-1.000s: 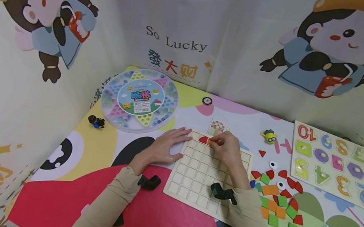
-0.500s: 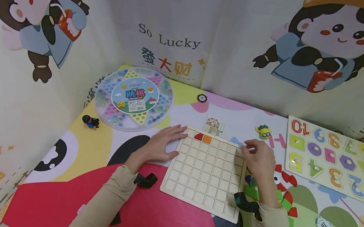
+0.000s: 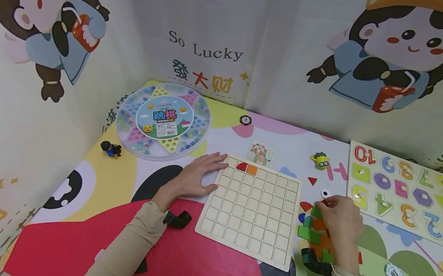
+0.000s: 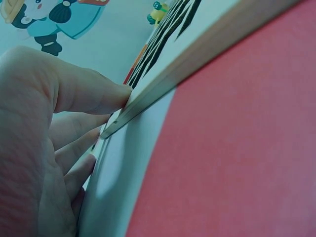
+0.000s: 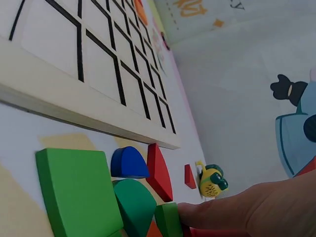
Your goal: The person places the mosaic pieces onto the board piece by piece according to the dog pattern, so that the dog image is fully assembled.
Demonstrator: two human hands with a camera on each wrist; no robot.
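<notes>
A square wooden grid board (image 3: pixel 250 211) lies in the middle of the head view. A red quarter-round piece (image 3: pixel 241 166) and an orange square piece (image 3: pixel 252 169) sit side by side in its far row. My left hand (image 3: pixel 193 176) rests against the board's far left edge, fingers spread and thumb touching the rim in the left wrist view. To the right of the board my right hand (image 3: pixel 343 221) is over the pile of pieces. Its fingertip (image 5: pixel 190 213) touches a small green block (image 5: pixel 169 219), with red (image 5: pixel 212 232) partly hidden below. Whether it pinches a piece is hidden.
Several loose pieces lie by the board's right edge, among them a green block (image 5: pixel 79 190) and a blue one (image 5: pixel 129 162). A number puzzle board (image 3: pixel 409 196), a yellow toy figure (image 3: pixel 320 161), a round game board (image 3: pixel 162 121) and a small dark figure (image 3: pixel 111 149) stand around.
My right hand has let go of the orange square in the grid and moved right to the loose pieces. The left hand has kept its place at the board's edge.
</notes>
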